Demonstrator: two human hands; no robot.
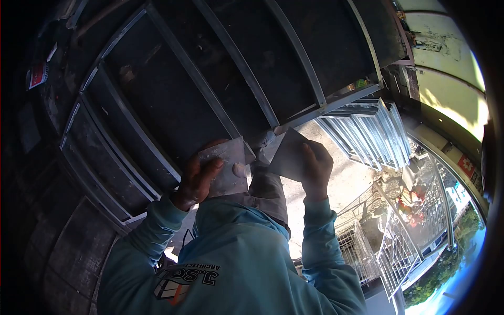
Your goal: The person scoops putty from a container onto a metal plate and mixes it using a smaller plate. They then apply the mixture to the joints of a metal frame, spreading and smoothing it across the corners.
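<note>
My left hand (201,176) grips a pale, smeared flat plate (224,181), thumb on its upper face. A small tan lump of putty-like paste (240,169) lies near that plate's right edge. Held in my right hand (317,165) is a dark square flat plate (289,157), with whitish residue along its left edge. The two plates face each other, close together, in front of my body. Just beyond them runs the near rail of a metal frame (252,86), where a greyish-white lump (266,139) shows by a bar's end.
Parallel bars of the frame stretch over a dark surface (168,94). To the right stands a bundle of shiny metal profiles (367,134). Further right are a white barred rack (404,247) and a wire cage (357,247) on sunlit ground. A yellowish wall (446,68) rises at upper right.
</note>
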